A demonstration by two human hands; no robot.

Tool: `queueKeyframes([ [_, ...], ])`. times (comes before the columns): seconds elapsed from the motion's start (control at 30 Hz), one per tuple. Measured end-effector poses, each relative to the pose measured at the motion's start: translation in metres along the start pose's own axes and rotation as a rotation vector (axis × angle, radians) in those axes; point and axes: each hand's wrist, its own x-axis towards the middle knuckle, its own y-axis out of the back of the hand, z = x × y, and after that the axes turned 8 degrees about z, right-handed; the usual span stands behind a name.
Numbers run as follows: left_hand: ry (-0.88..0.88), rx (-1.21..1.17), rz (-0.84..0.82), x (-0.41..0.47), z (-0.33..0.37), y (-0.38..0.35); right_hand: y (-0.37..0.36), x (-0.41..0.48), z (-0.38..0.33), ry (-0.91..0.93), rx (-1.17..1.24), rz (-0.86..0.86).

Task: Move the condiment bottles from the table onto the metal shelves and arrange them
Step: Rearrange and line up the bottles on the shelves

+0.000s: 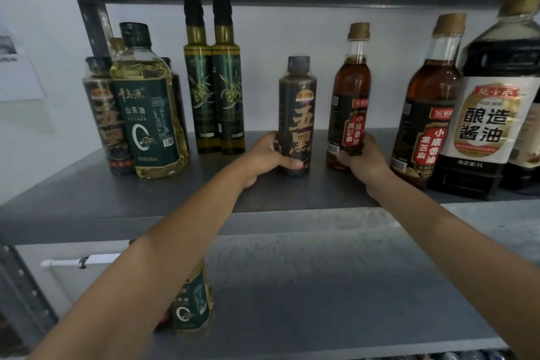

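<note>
While left hand (270, 155) grips 五黑 bottle (298, 114), right hand (363, 161) grips 小磨香油 bottle (350, 90).

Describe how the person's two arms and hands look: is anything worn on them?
Both forearms are bare as far as the picture shows; no sleeves appear. The left hand and the right hand wear no gloves. No watch, bracelet or ring shows on the visible parts.
</note>
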Motion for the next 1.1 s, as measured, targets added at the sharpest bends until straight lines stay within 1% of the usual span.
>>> queueKeyframes([
  [0.07, -0.027, -0.006, 0.013, -0.003, 0.001, -0.002, -0.001, -0.003, 0.000, 0.023, -0.018, -0.059],
  [0.17, -0.151, 0.087, 0.153, -0.006, 0.004, -0.009, -0.002, -0.008, -0.004, 0.044, -0.048, -0.132],
  [0.23, -0.198, 0.158, 0.216, -0.006, 0.004, -0.010, -0.001, -0.011, -0.006, 0.044, -0.041, -0.172],
  [0.33, -0.193, 0.188, 0.210, -0.005, 0.001, -0.003, 0.001, -0.013, -0.007, 0.019, 0.008, -0.221],
  [0.53, -0.219, 0.175, 0.145, -0.010, -0.002, 0.013, 0.002, -0.015, -0.009, -0.022, 0.014, -0.327],
  [0.6, -0.212, 0.160, 0.137, -0.007, -0.003, 0.017, 0.000, -0.015, -0.011, -0.030, 0.003, -0.318],
  [0.8, -0.184, 0.142, 0.143, 0.006, -0.006, 0.026, -0.024, -0.005, -0.013, 0.018, -0.065, -0.201],
  [1.0, -0.171, 0.182, 0.214, 0.029, -0.012, 0.036, -0.050, 0.019, -0.017, 0.031, -0.105, -0.204],
  [1.1, -0.138, 0.199, 0.234, 0.044, -0.019, 0.037, -0.062, 0.032, -0.016, 0.038, -0.117, -0.217],
])
